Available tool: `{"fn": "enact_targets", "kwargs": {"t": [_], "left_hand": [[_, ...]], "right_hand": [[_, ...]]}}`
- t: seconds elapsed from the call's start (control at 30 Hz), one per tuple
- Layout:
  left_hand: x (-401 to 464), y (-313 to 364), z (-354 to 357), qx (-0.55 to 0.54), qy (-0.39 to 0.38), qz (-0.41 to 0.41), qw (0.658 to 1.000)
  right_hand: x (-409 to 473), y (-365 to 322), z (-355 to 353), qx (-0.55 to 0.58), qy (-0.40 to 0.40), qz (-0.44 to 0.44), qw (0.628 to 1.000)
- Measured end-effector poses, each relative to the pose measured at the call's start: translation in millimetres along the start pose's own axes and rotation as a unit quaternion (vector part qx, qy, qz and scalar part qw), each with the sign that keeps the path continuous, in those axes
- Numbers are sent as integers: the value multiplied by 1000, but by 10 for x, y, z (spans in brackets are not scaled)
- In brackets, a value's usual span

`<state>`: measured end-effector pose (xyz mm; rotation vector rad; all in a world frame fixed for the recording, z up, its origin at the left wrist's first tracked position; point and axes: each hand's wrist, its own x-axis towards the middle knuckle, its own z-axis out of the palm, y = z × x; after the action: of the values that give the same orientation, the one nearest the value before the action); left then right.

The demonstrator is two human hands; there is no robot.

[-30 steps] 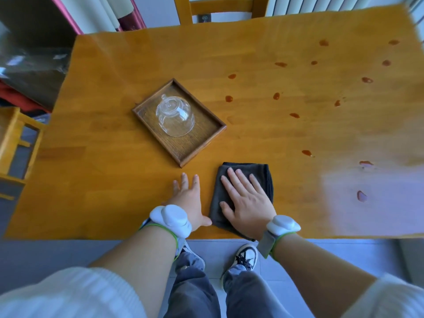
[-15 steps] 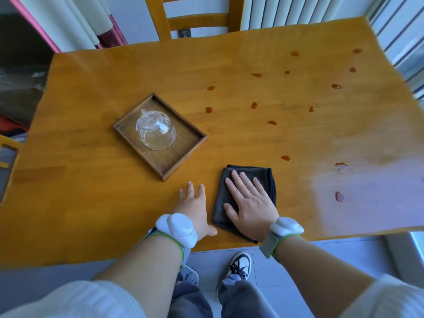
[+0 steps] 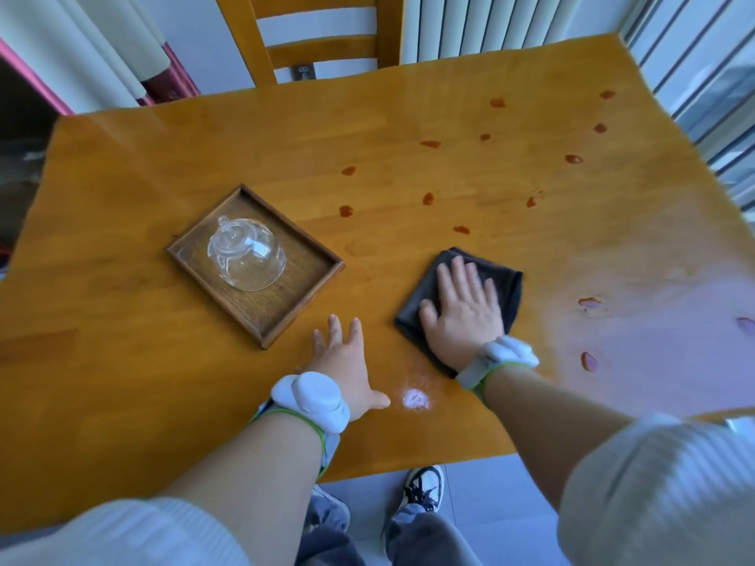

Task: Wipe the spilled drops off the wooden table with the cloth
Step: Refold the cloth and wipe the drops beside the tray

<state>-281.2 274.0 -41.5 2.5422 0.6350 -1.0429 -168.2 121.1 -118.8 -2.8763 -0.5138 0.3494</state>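
The dark grey folded cloth [image 3: 508, 285] lies on the wooden table [image 3: 122, 361], right of centre. My right hand [image 3: 461, 310] presses flat on top of it, fingers spread and pointing away from me. Flat on the bare wood to its left rests my left hand [image 3: 343, 359], fingers apart and holding nothing. Several reddish-brown drops dot the table beyond and right of the cloth; the closest one [image 3: 461, 229] sits just past the cloth's far corner. Others [image 3: 588, 361] lie near the right front edge.
A dark wooden tray [image 3: 261, 341] holding an upturned glass cup [image 3: 245, 253] sits left of my hands. A wooden chair [image 3: 322, 47] stands at the far edge, a white radiator [image 3: 490, 22] behind it. A small shiny patch [image 3: 414, 398] glints by my left thumb.
My right hand has slid the cloth forward and to the right, away from the near table edge and toward the drops. My left hand stays flat in place. The camera view has shifted.
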Motion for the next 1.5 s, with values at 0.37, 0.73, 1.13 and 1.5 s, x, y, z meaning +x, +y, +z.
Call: {"fn": "enact_targets", "kwargs": {"t": [0.37, 0.73, 1.13, 1.5], "left_hand": [[289, 204, -126, 81, -28, -68, 994], [473, 173, -37, 100, -35, -93, 990], [512, 243, -152, 125, -78, -97, 984], [478, 467, -279, 138, -67, -102, 983]], "right_hand": [[186, 442, -126, -49, -22, -159, 986], [113, 114, -65, -38, -57, -218, 974], [327, 157, -206, -75, -73, -243, 964], [543, 43, -134, -59, -53, -182, 980]]}}
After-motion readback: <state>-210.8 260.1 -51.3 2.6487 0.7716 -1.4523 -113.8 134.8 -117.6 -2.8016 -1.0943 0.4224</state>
